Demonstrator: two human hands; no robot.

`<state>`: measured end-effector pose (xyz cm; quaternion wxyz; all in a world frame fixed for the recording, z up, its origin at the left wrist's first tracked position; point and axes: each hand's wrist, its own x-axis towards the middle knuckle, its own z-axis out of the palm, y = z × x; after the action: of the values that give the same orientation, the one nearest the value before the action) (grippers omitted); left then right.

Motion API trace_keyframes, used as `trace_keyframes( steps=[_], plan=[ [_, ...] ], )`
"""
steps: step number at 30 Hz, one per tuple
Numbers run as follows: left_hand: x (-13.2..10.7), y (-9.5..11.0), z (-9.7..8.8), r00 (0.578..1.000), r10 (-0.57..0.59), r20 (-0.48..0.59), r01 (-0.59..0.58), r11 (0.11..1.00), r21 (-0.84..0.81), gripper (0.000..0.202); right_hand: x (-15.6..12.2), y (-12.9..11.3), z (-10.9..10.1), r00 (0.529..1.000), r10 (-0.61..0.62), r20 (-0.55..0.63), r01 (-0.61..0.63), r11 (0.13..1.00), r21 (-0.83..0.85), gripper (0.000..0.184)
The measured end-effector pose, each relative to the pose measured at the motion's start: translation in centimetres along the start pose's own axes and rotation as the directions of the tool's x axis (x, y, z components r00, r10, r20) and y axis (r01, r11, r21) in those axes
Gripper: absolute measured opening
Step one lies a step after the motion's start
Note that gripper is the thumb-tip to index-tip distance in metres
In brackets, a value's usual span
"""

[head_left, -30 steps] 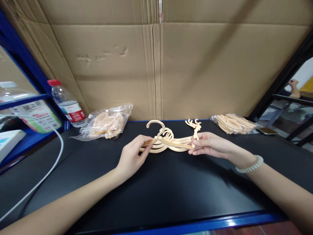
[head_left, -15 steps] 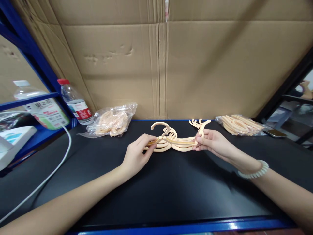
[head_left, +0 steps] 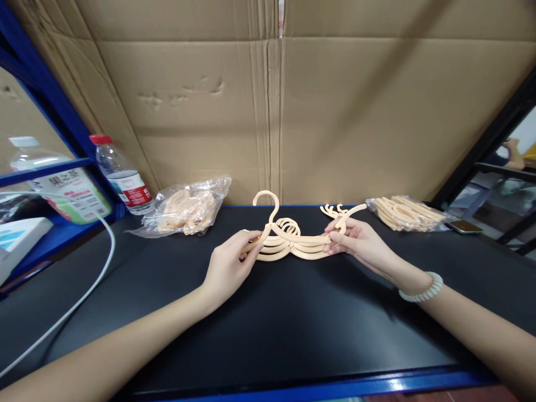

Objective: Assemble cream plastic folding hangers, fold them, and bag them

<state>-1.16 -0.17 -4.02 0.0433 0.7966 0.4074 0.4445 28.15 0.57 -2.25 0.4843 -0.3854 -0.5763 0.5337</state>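
Note:
A beige clothes hanger [head_left: 299, 237] is held up between my hands, its hook [head_left: 274, 204] standing upright. My left hand [head_left: 230, 262] is closed on its left arm, thumb and fingers pinching it. My right hand [head_left: 362, 243] is closed around its right end, where a curved beige piece [head_left: 352, 213] sticks up past the fingers. I cannot tell whether that piece joins the hanger. Just beneath and behind, several similar beige hangers [head_left: 274, 257] lie stacked, their hooks bunched together. More thin curved beige tips [head_left: 333, 210] show behind my right hand.
A clear bag of beige pieces [head_left: 184, 209] lies at the back left, beside a red-capped bottle [head_left: 125, 181]. Another bag [head_left: 408, 213] and a phone [head_left: 464, 226] lie back right. A white cable [head_left: 94, 285] crosses the black table [head_left: 293, 335] at left. Cardboard [head_left: 201, 123] stands behind.
The held hanger has been tilted up, so its hook now points upward instead of lying low to the left. Both hands keep their hold. The view has shifted slightly.

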Motion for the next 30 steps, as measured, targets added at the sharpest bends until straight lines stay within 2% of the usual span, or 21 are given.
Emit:
trace_keyframes(
  steps=[6, 9, 14, 16, 19, 21, 23, 26, 30],
  plan=[
    [0.1, -0.2, 0.0, 0.996, -0.089, -0.008, 0.089, 0.996, -0.009, 0.021, -0.1, -0.4, -0.4, 0.998, -0.042, 0.037, 0.047, 0.99, -0.133, 0.032],
    [0.4, 0.0, -0.1, 0.995, -0.096, -0.003, 0.096, 0.995, -0.003, 0.021, 0.0, -1.0, -1.4, 1.0, -0.031, 0.001, 0.031, 0.997, -0.076, 0.032],
    [0.3, 0.3, -0.3, 0.999, 0.009, 0.043, -0.011, 0.999, 0.034, 0.021, 0.8, -2.2, -4.9, 0.996, 0.077, -0.042, -0.076, 0.997, 0.023, 0.028],
    [0.1, 0.3, -0.2, 0.996, 0.055, 0.077, -0.059, 0.997, 0.049, 0.023, 1.1, -2.5, -6.3, 0.997, 0.067, -0.043, -0.066, 0.998, 0.016, 0.026],
    [-0.1, 0.1, -0.1, 0.986, 0.116, 0.122, -0.126, 0.989, 0.077, 0.025, 1.1, -3.0, -7.6, 0.998, 0.034, -0.046, -0.036, 0.998, -0.045, 0.024],
    [-0.2, 0.0, 0.0, 0.979, 0.144, 0.143, -0.158, 0.983, 0.093, 0.023, 1.0, -3.4, -8.0, 0.998, 0.058, 0.017, -0.054, 0.984, -0.17, 0.023],
    [-0.1, 0.0, 0.0, 0.973, 0.16, 0.168, -0.176, 0.98, 0.091, 0.02, 0.8, -3.8, -8.4, 0.988, 0.103, 0.114, -0.057, 0.933, -0.356, 0.023],
    [0.0, 0.1, 0.0, 0.96, 0.189, 0.205, -0.208, 0.975, 0.073, 0.019, 0.5, -4.4, -9.0, 0.956, 0.182, 0.23, 0.002, 0.779, -0.627, 0.028],
    [0.0, 0.3, 0.0, 0.936, 0.211, 0.283, -0.247, 0.964, 0.097, 0.02, 0.4, -4.5, -10.0, 0.947, 0.212, 0.24, 0.076, 0.579, -0.812, 0.034]
  ],
)
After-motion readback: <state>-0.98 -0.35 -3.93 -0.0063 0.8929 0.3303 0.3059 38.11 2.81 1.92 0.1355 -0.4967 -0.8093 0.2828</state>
